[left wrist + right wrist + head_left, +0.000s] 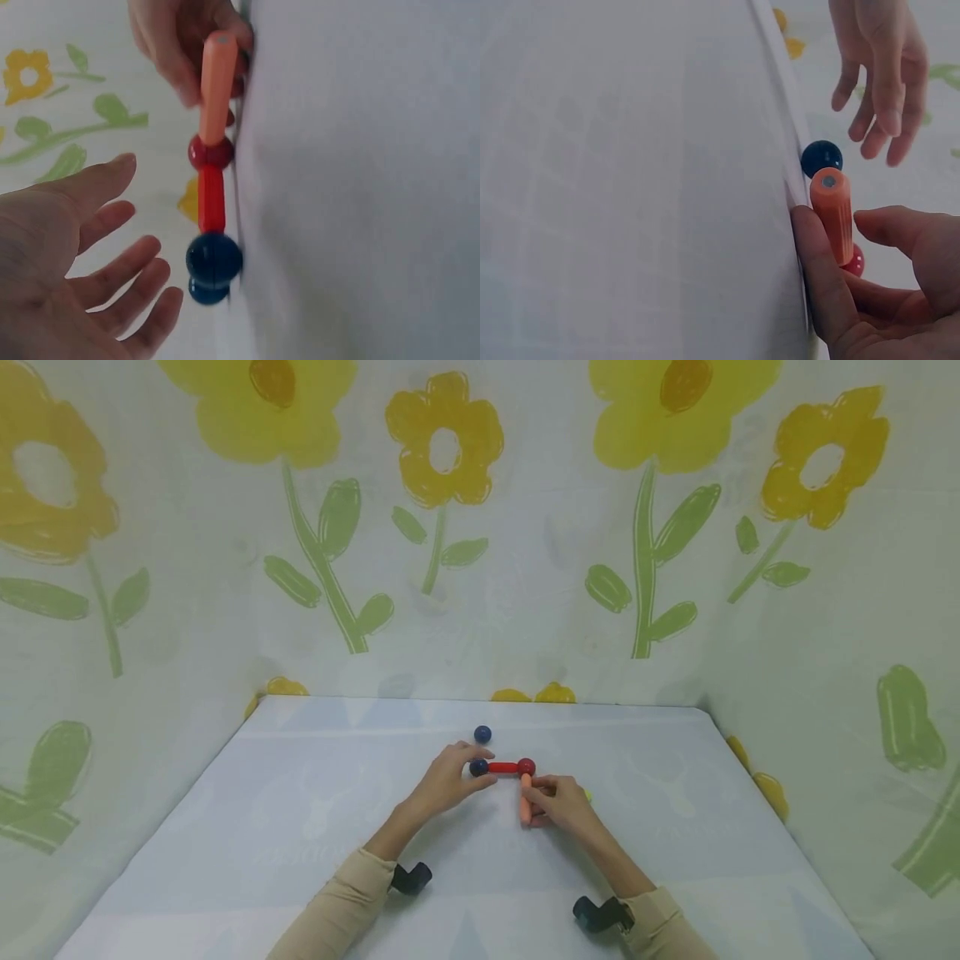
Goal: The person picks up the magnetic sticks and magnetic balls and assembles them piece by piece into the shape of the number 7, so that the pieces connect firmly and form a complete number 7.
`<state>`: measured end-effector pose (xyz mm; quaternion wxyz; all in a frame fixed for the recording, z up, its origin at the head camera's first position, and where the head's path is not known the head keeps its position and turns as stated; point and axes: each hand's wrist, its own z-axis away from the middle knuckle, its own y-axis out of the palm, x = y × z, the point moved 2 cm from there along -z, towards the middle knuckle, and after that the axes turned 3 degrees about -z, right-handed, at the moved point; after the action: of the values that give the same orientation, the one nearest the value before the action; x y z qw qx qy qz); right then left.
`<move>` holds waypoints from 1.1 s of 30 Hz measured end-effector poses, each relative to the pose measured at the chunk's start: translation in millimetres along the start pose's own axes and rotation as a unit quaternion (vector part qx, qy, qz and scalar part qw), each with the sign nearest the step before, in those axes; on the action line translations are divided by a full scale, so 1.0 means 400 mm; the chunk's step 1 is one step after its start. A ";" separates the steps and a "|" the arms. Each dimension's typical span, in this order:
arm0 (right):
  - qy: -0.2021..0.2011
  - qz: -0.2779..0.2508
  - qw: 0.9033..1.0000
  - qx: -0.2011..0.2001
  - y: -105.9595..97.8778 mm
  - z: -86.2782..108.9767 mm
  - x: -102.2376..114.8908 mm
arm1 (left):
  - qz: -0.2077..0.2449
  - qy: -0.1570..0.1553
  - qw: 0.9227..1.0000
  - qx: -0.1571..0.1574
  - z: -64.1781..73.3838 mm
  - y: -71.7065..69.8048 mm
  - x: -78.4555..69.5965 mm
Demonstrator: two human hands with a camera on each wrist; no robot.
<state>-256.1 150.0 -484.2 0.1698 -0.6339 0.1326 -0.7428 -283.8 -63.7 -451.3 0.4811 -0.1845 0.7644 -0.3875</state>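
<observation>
A red stick (502, 767) lies on the table, joined to a dark blue ball (478, 767) at its left end and a red ball (527, 767) at its right. From the red ball an orange stick (526, 802) runs toward the person; a small grey disc shows in its end in the right wrist view. My right hand (562, 806) holds the orange stick between thumb and fingers. My left hand (452, 779) is spread beside the blue ball, its fingers relaxed; the left wrist view shows it apart from the pieces.
Another dark blue ball (482, 734) lies just beyond the joined pieces. Something yellow-green (588, 795) peeks out behind the right hand, mostly hidden. The pale table (360, 727) meets a flower-patterned cloth (510, 635) at the back and sides.
</observation>
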 end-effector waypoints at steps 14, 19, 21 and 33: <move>0.002 -0.019 1.000 0.015 0.004 0.000 0.007 | 0.156 -0.059 0.979 0.118 0.005 0.073 -0.017; 0.000 -0.026 1.000 0.016 0.003 -0.002 0.003 | 0.208 -0.093 0.965 0.128 0.004 0.081 -0.024; -0.002 -0.028 0.999 0.016 0.003 -0.002 0.001 | 0.230 -0.101 0.959 0.132 0.004 0.085 -0.026; -0.007 -0.033 0.999 0.009 -0.003 0.006 -0.002 | 0.283 -0.142 0.940 0.127 -0.004 0.108 -0.038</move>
<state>-253.6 151.4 -484.1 0.1524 -0.6416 0.1037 -0.7446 -274.3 -25.8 -475.1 0.6937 0.0487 0.6535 -0.2990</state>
